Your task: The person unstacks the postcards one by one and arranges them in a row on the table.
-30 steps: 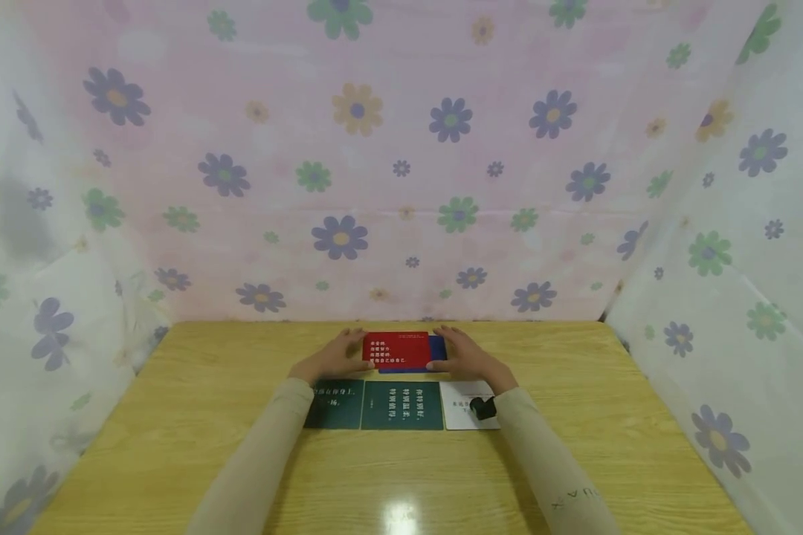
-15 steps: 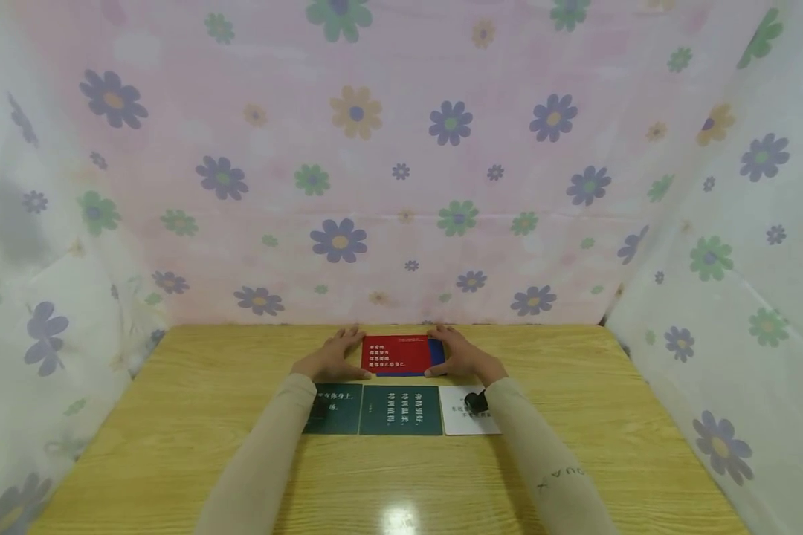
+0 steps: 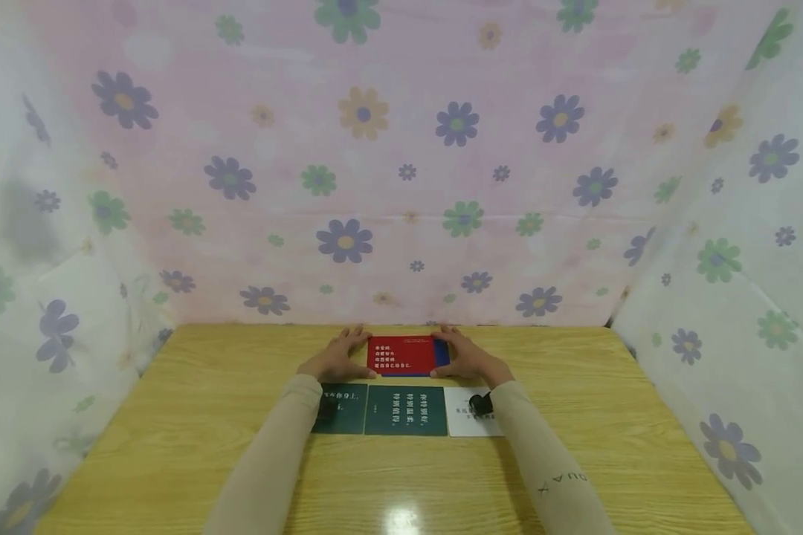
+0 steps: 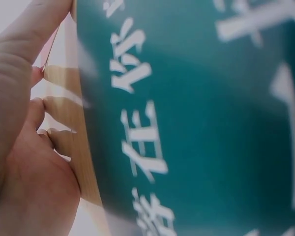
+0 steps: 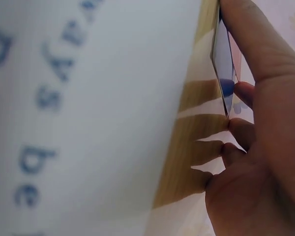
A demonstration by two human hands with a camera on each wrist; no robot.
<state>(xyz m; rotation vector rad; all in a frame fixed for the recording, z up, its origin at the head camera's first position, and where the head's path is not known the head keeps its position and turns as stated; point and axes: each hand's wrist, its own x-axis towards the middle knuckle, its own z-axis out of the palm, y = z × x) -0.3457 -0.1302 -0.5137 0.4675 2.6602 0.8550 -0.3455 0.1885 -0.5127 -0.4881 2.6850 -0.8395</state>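
The red card [image 3: 400, 355] is lying face up near the far edge of the worktop [image 3: 174, 431], showing rows of white characters. The left hand [image 3: 337, 358] is gripping it at its left end, the thumb bending toward the near corner and the forefinger toward the far one. The right hand [image 3: 471, 358] is mirroring that hold at the red card's right end, thumb and forefinger closing on its two corners. Whether the red card is resting flat or rising slightly, I cannot tell.

Under the red card a blue card [image 3: 442, 355] is peeking out, showing a strip along the right side and a thin line along the near edge. One of the right fingers is reaching its corner.

On the near side of the red card, three more cards are lying in a row: a left green card [image 3: 348, 422], partly hiding under the left wrist, a middle green card [image 3: 404, 410] directly below the red card, and a white card [image 3: 464, 426] toward its right, partly hiding under the right sleeve [image 3: 549, 461]. Beyond the red card, a flowered backdrop [image 3: 401, 74] is hanging behind the worktop.
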